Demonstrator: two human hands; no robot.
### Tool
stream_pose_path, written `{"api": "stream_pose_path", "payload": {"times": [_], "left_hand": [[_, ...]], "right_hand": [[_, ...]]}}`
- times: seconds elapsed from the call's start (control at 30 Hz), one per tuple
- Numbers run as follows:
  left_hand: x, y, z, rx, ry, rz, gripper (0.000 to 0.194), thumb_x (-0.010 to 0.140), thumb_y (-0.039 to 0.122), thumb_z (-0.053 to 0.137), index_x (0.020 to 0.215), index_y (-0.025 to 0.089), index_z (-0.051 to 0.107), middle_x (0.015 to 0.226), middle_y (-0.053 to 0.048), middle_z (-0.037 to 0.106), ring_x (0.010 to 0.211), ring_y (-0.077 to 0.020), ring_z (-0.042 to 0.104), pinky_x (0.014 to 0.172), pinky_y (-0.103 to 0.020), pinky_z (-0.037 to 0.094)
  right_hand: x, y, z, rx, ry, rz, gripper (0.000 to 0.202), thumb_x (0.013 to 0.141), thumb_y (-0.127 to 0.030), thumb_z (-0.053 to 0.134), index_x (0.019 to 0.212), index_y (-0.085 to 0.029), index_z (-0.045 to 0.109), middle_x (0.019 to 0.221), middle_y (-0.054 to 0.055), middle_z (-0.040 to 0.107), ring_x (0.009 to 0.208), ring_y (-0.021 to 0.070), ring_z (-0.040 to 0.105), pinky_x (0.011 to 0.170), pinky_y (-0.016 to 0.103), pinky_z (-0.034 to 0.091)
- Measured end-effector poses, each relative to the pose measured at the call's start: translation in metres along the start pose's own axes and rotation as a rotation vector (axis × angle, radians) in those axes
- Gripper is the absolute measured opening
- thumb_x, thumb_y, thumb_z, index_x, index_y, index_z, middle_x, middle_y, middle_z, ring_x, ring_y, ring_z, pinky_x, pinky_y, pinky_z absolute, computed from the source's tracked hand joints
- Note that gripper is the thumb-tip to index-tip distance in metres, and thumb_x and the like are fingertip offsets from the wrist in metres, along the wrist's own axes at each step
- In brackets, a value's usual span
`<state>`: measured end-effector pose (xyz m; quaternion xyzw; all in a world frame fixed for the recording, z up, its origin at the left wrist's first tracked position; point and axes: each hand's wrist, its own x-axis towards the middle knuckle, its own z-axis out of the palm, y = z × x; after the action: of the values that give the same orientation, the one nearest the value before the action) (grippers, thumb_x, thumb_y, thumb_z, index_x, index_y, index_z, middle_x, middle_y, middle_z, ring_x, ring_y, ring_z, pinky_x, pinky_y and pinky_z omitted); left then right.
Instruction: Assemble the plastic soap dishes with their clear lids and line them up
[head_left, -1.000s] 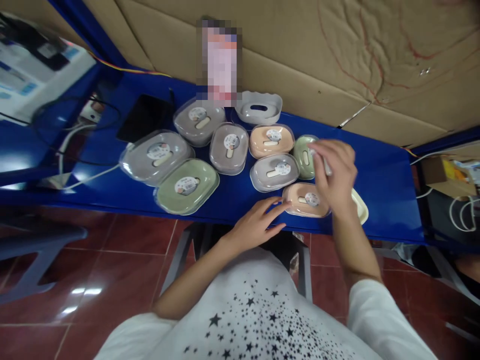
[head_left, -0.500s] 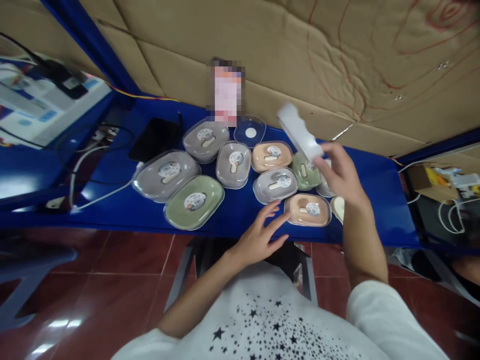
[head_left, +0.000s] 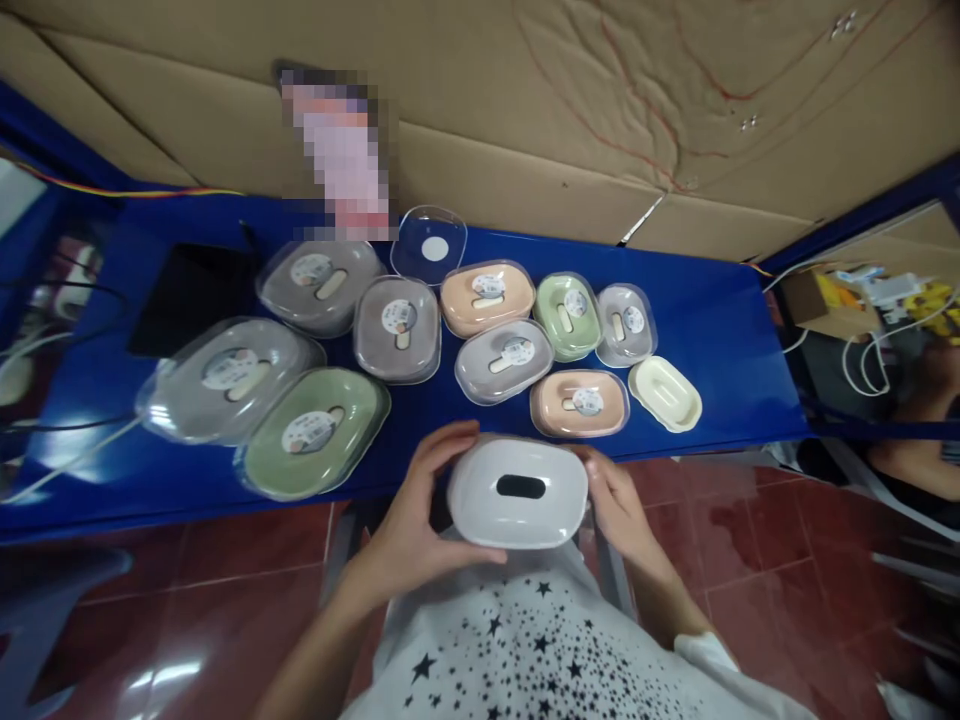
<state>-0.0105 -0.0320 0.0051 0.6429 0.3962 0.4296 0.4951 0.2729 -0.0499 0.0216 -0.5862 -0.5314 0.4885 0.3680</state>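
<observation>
Between my two hands, in front of the table's near edge, is a pale grey oval soap box (head_left: 484, 518) with a dark slot in its upward face. My left hand (head_left: 424, 510) wraps its left end, thumb along the near side. At the right end, my right hand (head_left: 619, 505) grips it with curled fingers, partly hidden behind it. Just beyond stand a peach soap box (head_left: 551, 412) and a light grey soap box (head_left: 480, 378), both under clear lids with round labels. A cream soap tray (head_left: 664, 393) lies uncovered to the right.
Several more lidded boxes, including a green one (head_left: 345, 400), crowd the left of the blue table (head_left: 720, 340). A clear lid (head_left: 412, 235) lies at the back. A pixelated phone-like object (head_left: 341, 155) leans on the cardboard wall. Cables (head_left: 82, 455) run at left.
My right hand has brought the pale grey soap box down and towards me from above the table's right side. My left hand has closed on its other end. The view has shifted right.
</observation>
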Motion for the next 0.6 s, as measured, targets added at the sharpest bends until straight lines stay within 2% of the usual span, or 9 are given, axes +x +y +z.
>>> {"api": "stream_pose_path", "payload": {"times": [0.07, 0.13, 0.2, 0.23, 0.3, 0.37, 0.43, 0.5, 0.6], "left_hand": [[-0.002, -0.006, 0.004, 0.061, 0.036, 0.021, 0.108, 0.066, 0.059, 0.101, 0.156, 0.037, 0.045, 0.167, -0.017, 0.042, 0.149, -0.0419, 0.053, 0.120, -0.067, 0.049], [-0.005, -0.011, 0.012, 0.030, 0.041, 0.036, 0.108, 0.066, 0.057, 0.102, 0.155, 0.036, 0.045, 0.166, -0.019, 0.043, 0.149, -0.0418, 0.053, 0.118, -0.067, 0.051], [-0.008, -0.016, 0.021, -0.036, 0.034, 0.034, 0.107, 0.067, 0.057, 0.101, 0.155, 0.035, 0.042, 0.161, -0.019, 0.049, 0.147, -0.0408, 0.056, 0.115, -0.065, 0.054], [-0.009, -0.018, 0.025, -0.048, 0.033, 0.030, 0.107, 0.068, 0.056, 0.101, 0.155, 0.035, 0.041, 0.160, -0.019, 0.051, 0.147, -0.0406, 0.056, 0.114, -0.065, 0.054], [-0.009, -0.021, 0.030, -0.016, 0.039, 0.007, 0.108, 0.069, 0.056, 0.100, 0.156, 0.035, 0.040, 0.160, -0.020, 0.051, 0.146, -0.0411, 0.057, 0.117, -0.067, 0.051], [-0.008, -0.022, 0.029, 0.044, 0.055, -0.019, 0.113, 0.069, 0.061, 0.099, 0.160, 0.035, 0.038, 0.159, -0.019, 0.052, 0.146, -0.0424, 0.056, 0.119, -0.069, 0.047], [-0.004, -0.021, 0.022, 0.126, 0.072, -0.025, 0.110, 0.071, 0.068, 0.094, 0.162, 0.036, 0.040, 0.157, -0.018, 0.054, 0.145, -0.0430, 0.057, 0.119, -0.069, 0.047], [-0.002, -0.020, 0.014, 0.207, 0.100, 0.002, 0.100, 0.076, 0.071, 0.089, 0.159, 0.036, 0.046, 0.156, -0.016, 0.055, 0.144, -0.0419, 0.057, 0.118, -0.066, 0.049], [-0.001, -0.021, 0.006, 0.246, 0.245, 0.051, 0.092, 0.079, 0.078, 0.082, 0.154, 0.034, 0.051, 0.153, -0.014, 0.057, 0.141, -0.0393, 0.059, 0.116, -0.061, 0.052]], "right_hand": [[0.003, -0.007, -0.013, -0.185, -0.010, -0.148, 0.035, 0.112, -0.044, 0.049, 0.125, -0.029, 0.078, 0.122, 0.007, 0.081, 0.114, 0.0248, 0.077, 0.099, 0.040, 0.061], [0.006, -0.009, -0.027, -0.327, 0.015, -0.323, 0.029, 0.110, -0.035, 0.053, 0.126, -0.032, 0.078, 0.119, 0.005, 0.082, 0.110, 0.0250, 0.077, 0.097, 0.042, 0.061], [0.012, -0.003, -0.042, -0.444, 0.090, -0.457, 0.027, 0.107, -0.029, 0.058, 0.124, -0.033, 0.078, 0.113, 0.005, 0.082, 0.106, 0.0253, 0.077, 0.094, 0.044, 0.062], [0.015, 0.002, -0.050, -0.502, 0.167, -0.502, 0.026, 0.106, -0.028, 0.059, 0.124, -0.033, 0.078, 0.113, 0.006, 0.082, 0.106, 0.0259, 0.077, 0.095, 0.045, 0.061], [0.024, 0.019, -0.071, -0.638, 0.374, -0.520, 0.028, 0.105, -0.029, 0.060, 0.129, -0.031, 0.076, 0.120, 0.008, 0.080, 0.116, 0.0281, 0.074, 0.102, 0.050, 0.058], [0.031, 0.038, -0.094, -0.815, 0.555, -0.447, 0.034, 0.105, -0.036, 0.062, 0.137, -0.027, 0.072, 0.134, 0.013, 0.075, 0.130, 0.0317, 0.068, 0.110, 0.056, 0.051], [0.031, 0.056, -0.115, -0.975, 0.608, -0.337, 0.037, 0.105, -0.042, 0.064, 0.137, -0.025, 0.072, 0.143, 0.015, 0.072, 0.134, 0.0341, 0.066, 0.114, 0.060, 0.046], [0.023, 0.068, -0.129, -1.053, 0.615, -0.289, 0.030, 0.105, -0.044, 0.065, 0.125, -0.025, 0.077, 0.138, 0.014, 0.074, 0.127, 0.0336, 0.069, 0.113, 0.060, 0.046], [-0.001, 0.064, -0.126, -0.986, 0.767, -0.396, 0.021, 0.103, -0.038, 0.069, 0.116, -0.025, 0.079, 0.122, 0.013, 0.078, 0.116, 0.0321, 0.072, 0.105, 0.056, 0.052]]}}
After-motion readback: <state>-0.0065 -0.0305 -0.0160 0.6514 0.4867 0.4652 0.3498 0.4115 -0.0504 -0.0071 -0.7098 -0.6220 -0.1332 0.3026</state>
